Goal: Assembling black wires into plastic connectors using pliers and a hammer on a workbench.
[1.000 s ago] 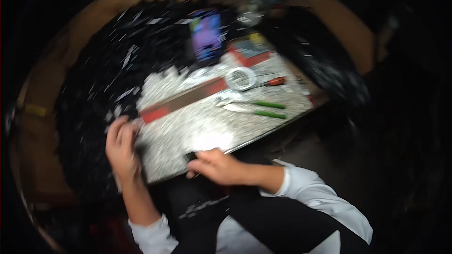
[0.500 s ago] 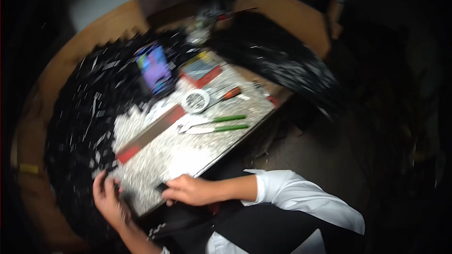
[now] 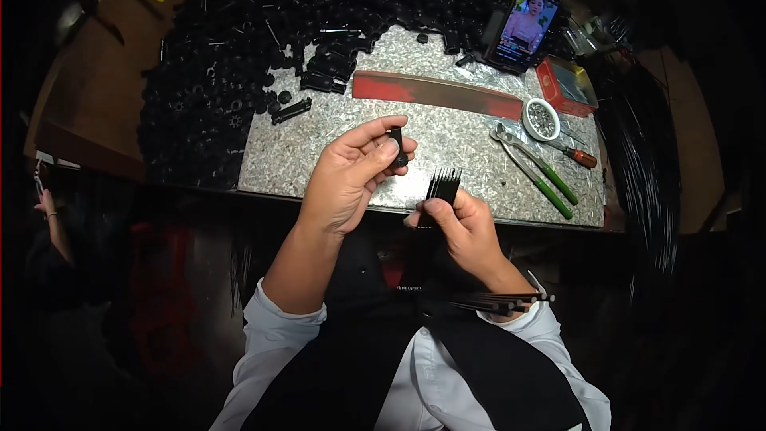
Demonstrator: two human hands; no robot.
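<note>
My left hand [image 3: 351,168] is closed, with a small black tubular part [image 3: 400,148] pinched upright between thumb and fingers over the slab's near edge. Just right of it and lower, my right hand [image 3: 467,231] grips a flat bundle of thin black rods [image 3: 444,185] whose pale, fine tips point upward. Near the right wrist, several black rod ends [image 3: 511,302] stick out over my lap; whether they belong to that bundle I cannot tell. Both hands are in front of the speckled stone slab [image 3: 311,148], and they do not touch each other.
A large heap of black parts [image 3: 215,56] covers the back and left. Across the slab lies a red-brown bar [image 3: 435,96]. To the right are green-handled pliers [image 3: 546,179], a white cup of small metal pieces [image 3: 541,120], an orange-handled screwdriver [image 3: 582,157], a red box [image 3: 566,86] and a propped phone [image 3: 523,25].
The view has swung round and steadied. My left hand, earlier with fingers spread, now pinches the tubular part. My right hand has left the slab and shows a rod bundle upright.
</note>
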